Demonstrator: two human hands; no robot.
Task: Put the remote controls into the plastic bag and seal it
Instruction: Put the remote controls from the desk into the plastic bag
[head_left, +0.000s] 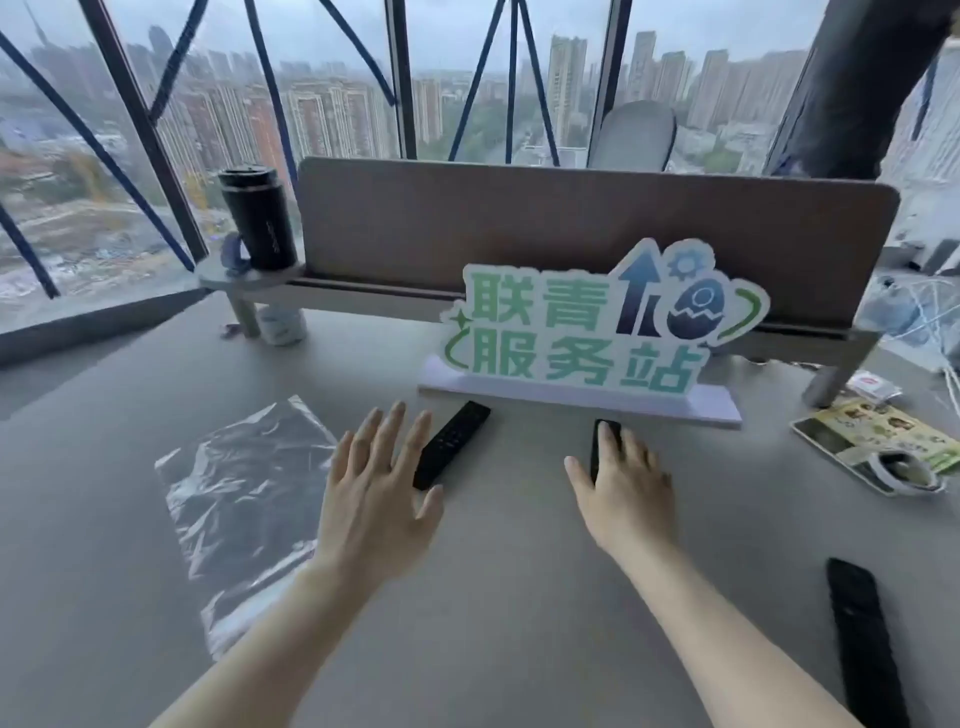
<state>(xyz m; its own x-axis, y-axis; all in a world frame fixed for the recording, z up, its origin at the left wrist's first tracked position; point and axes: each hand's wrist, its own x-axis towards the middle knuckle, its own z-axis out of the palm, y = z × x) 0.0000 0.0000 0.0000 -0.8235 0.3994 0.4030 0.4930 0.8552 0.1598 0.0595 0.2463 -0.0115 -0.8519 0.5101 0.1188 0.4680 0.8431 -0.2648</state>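
Covering middle remote (605, 441), right hand (626, 488) grip loose; left hand (376, 488) spread, empty.

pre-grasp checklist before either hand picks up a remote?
1. Plastic bag within reach, flat on the table: ok.
2. Bag mouth open: cannot tell.
3. Left hand empty, open beside the angled remote: ok.
4. Right hand gripping the middle remote: cannot tell, fingers only lie over it.
5. Third remote in view, near right: ok.
6. All remotes bagged: not ok.
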